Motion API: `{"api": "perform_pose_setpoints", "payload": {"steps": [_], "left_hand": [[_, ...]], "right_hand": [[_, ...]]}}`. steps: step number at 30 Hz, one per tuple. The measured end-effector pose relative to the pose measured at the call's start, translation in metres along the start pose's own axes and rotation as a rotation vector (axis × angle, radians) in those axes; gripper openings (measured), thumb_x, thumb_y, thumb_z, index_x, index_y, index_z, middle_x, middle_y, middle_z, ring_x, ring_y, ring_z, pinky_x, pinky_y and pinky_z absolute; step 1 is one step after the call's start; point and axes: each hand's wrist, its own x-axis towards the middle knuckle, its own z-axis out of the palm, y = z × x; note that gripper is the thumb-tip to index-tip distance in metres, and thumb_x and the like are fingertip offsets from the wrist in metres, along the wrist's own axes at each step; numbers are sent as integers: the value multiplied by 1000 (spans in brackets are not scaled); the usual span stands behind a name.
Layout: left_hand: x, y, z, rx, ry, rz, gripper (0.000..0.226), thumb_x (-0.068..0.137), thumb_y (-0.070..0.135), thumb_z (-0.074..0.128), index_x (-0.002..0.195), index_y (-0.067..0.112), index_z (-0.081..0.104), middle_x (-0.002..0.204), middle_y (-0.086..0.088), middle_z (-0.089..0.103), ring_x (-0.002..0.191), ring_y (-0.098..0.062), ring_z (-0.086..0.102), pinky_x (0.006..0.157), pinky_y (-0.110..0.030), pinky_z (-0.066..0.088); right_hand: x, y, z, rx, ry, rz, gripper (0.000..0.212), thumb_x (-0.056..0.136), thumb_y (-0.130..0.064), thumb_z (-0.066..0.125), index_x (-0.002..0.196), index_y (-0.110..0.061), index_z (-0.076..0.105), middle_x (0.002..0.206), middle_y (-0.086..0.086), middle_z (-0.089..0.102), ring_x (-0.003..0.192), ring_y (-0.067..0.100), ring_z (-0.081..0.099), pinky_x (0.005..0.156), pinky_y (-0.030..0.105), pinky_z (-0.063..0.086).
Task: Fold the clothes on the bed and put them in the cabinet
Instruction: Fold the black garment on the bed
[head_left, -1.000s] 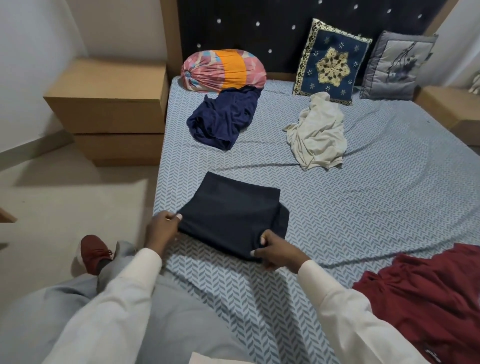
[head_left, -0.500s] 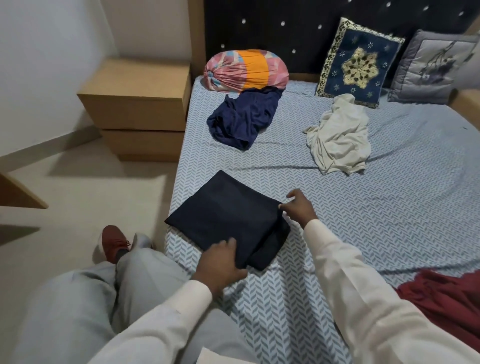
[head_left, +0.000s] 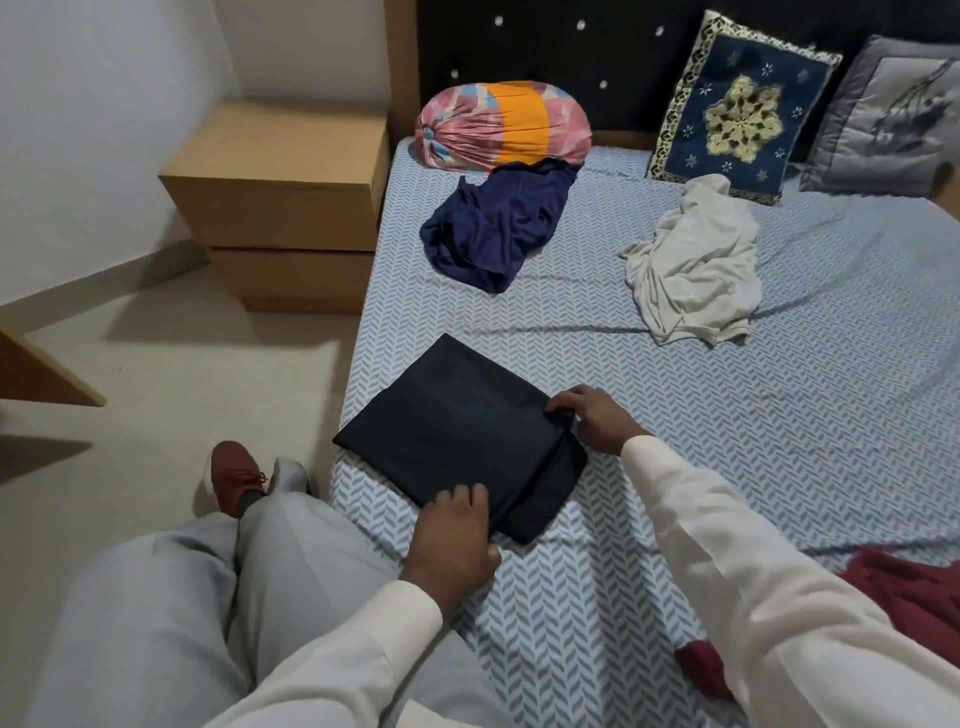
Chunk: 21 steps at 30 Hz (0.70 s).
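A folded dark navy garment (head_left: 452, 431) lies near the left edge of the bed (head_left: 779, 441), which has a blue patterned sheet. My left hand (head_left: 454, 535) grips its near edge, fingers on top and thumb underneath. My right hand (head_left: 592, 421) holds its right corner with curled fingers. Farther up the bed lie a crumpled blue garment (head_left: 493, 228) and a crumpled cream garment (head_left: 696, 265). A dark red garment (head_left: 904, 592) lies at the near right, partly behind my right sleeve.
A wooden nightstand (head_left: 285, 202) stands left of the bed by the wall. A pink and orange bolster (head_left: 506, 124) and two cushions (head_left: 737, 104) lean against the dark headboard. A wooden corner (head_left: 41, 369) juts in at the left. My legs and a red shoe (head_left: 234, 475) are over the floor.
My left hand went from the garment's left corner to its near edge. My right hand moved from the near edge to the right corner and closed on it. The view shifted left.
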Motion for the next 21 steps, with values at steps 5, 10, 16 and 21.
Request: {"api": "perform_pose_setpoints", "payload": {"steps": [5, 10, 16, 21], "left_hand": [[3, 16, 6, -10, 25, -106, 61, 84, 42, 58, 130, 11, 33, 120, -10, 46, 104, -28, 51, 80, -36, 45], [11, 10, 11, 25, 50, -129, 44, 90, 31, 56, 125, 11, 40, 113, -10, 53, 96, -27, 58, 66, -32, 44], [7, -10, -4, 31, 187, 86, 33, 52, 29, 81, 75, 21, 58, 66, 0, 57, 60, -22, 57, 45, -27, 39], [-8, -46, -30, 8, 384, 217, 34, 49, 35, 82, 68, 22, 57, 65, 2, 54, 61, -21, 56, 47, -27, 43]], "right_hand": [[2, -10, 0, -80, 28, -14, 48, 78, -3, 49, 111, -37, 59, 115, -5, 51, 110, 21, 42, 85, 37, 41], [10, -15, -1, -62, 28, 11, 32, 89, -11, 48, 107, -34, 62, 104, -9, 45, 106, 21, 46, 80, 32, 37], [4, -16, -13, 128, 51, 33, 37, 79, -5, 53, 87, -41, 59, 106, 1, 58, 101, 23, 58, 89, 37, 48], [-31, -12, -25, 195, 166, -45, 34, 85, -12, 65, 83, -45, 61, 103, -1, 61, 92, 15, 62, 88, 37, 51]]}}
